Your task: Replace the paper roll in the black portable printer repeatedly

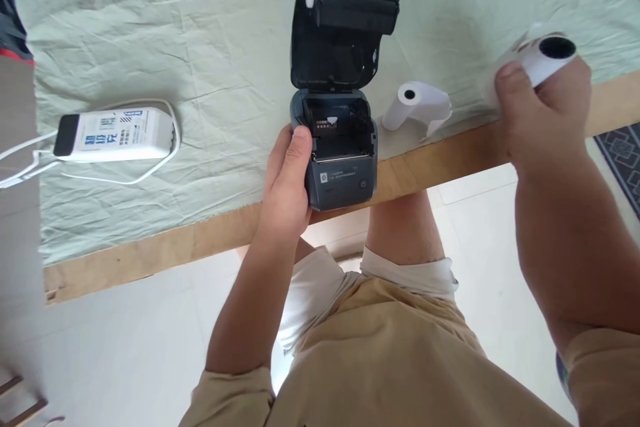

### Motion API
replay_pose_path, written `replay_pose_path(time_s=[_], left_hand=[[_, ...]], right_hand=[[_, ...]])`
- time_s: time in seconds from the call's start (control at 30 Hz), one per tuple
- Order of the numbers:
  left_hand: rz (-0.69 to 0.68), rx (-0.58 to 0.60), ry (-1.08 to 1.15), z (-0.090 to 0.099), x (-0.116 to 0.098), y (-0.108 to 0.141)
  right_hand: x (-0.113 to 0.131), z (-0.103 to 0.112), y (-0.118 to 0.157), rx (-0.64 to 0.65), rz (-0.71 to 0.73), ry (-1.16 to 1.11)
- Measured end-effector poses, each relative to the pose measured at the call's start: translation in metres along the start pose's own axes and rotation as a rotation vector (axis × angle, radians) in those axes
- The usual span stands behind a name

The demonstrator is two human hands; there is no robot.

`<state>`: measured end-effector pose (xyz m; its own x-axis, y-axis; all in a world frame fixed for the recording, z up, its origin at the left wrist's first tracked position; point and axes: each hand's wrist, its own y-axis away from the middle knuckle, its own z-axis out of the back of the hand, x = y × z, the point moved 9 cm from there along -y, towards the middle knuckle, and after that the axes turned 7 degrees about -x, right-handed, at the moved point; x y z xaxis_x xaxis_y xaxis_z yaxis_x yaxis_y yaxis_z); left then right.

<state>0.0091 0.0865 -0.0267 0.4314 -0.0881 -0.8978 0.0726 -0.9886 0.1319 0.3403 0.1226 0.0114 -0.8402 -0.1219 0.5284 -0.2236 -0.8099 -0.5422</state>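
A dark grey portable printer (pixel 343 180) is gripped at its left side by my left hand (pixel 289 180), thumb on the rim. Its black lid (pixel 333 33) stands flipped open, and no roll shows in the compartment. My right hand (pixel 545 103) is closed on a larger white paper roll (pixel 547 67) with a wide black core, over the table's right part. Between the printer and my right hand, a smaller white paper roll (pixel 404 107) stands on the cloth, its loose end curling to the right.
A white power strip (pixel 120 133) with a looped white cable lies on the left of the pale green cloth (pixel 215 47). The table's bare wooden edge (pixel 175 248) runs along the near side. My legs are below it. A patterned mat (pixel 623 157) shows at far right.
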Motion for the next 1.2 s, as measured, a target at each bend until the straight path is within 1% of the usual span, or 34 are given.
replay_pose_path(time_s=[0.03, 0.07, 0.1, 0.17, 0.3, 0.37, 0.43, 0.5, 0.6, 0.63, 0.67, 0.7, 0.8, 0.83, 0.87, 0.9, 0.97, 1.03, 1.1, 1.2], left_hand=[[0.004, 0.001, 0.002, 0.0, 0.0, 0.0], [0.01, 0.0, 0.004, -0.001, 0.0, 0.001], [0.016, -0.002, 0.006, -0.001, 0.0, 0.001], [0.028, -0.012, 0.009, -0.001, 0.0, 0.002], [0.032, -0.026, -0.007, -0.001, 0.0, 0.002], [0.027, -0.031, -0.021, 0.0, 0.0, 0.002], [0.033, -0.039, -0.037, 0.0, 0.0, 0.001], [0.039, -0.051, -0.051, 0.001, 0.001, 0.001], [0.033, -0.058, -0.06, 0.002, 0.0, 0.002], [0.033, -0.055, -0.061, 0.001, 0.0, 0.002], [0.036, -0.051, -0.059, 0.001, 0.0, 0.002], [0.041, -0.049, -0.057, 0.001, 0.0, 0.002], [0.053, -0.046, -0.06, 0.002, 0.001, 0.002], [0.054, -0.046, -0.064, 0.002, 0.001, 0.002], [0.049, -0.048, -0.068, 0.002, 0.001, 0.002], [0.043, -0.048, -0.071, 0.002, 0.0, 0.002], [0.032, -0.048, -0.066, 0.002, 0.0, 0.001], [0.031, -0.045, -0.059, 0.001, -0.001, 0.001], [0.043, -0.039, -0.064, 0.001, 0.001, 0.001], [0.054, -0.043, -0.08, 0.003, 0.002, 0.001]], right_hand=[[0.014, 0.0, -0.003, 0.016, 0.071, 0.028], [0.024, -0.001, -0.006, 0.027, 0.11, 0.026], [0.031, -0.003, -0.009, 0.043, 0.116, 0.016], [0.035, -0.011, -0.014, 0.099, 0.074, 0.048], [0.027, -0.026, -0.011, 0.208, -0.084, 0.14], [0.027, -0.024, -0.007, 0.185, -0.099, 0.131], [0.029, -0.018, -0.005, 0.114, -0.079, 0.105], [0.024, -0.013, -0.004, 0.058, -0.108, 0.11], [0.009, -0.013, -0.004, 0.066, -0.194, 0.125], [0.008, -0.013, -0.003, 0.076, -0.189, 0.103], [0.011, -0.01, -0.003, 0.057, -0.152, 0.065], [0.019, -0.004, -0.002, 0.009, -0.083, 0.015], [0.061, 0.019, 0.012, -0.196, 0.203, -0.17], [0.076, 0.021, 0.019, -0.217, 0.273, -0.221], [0.09, 0.016, 0.026, -0.189, 0.31, -0.258], [0.102, 0.005, 0.031, -0.107, 0.338, -0.267], [0.115, -0.018, 0.036, 0.024, 0.295, -0.232], [0.11, -0.04, 0.033, 0.121, 0.182, -0.165], [0.095, -0.054, 0.028, 0.175, 0.081, -0.131], [0.074, -0.06, 0.021, 0.159, 0.015, -0.187]])
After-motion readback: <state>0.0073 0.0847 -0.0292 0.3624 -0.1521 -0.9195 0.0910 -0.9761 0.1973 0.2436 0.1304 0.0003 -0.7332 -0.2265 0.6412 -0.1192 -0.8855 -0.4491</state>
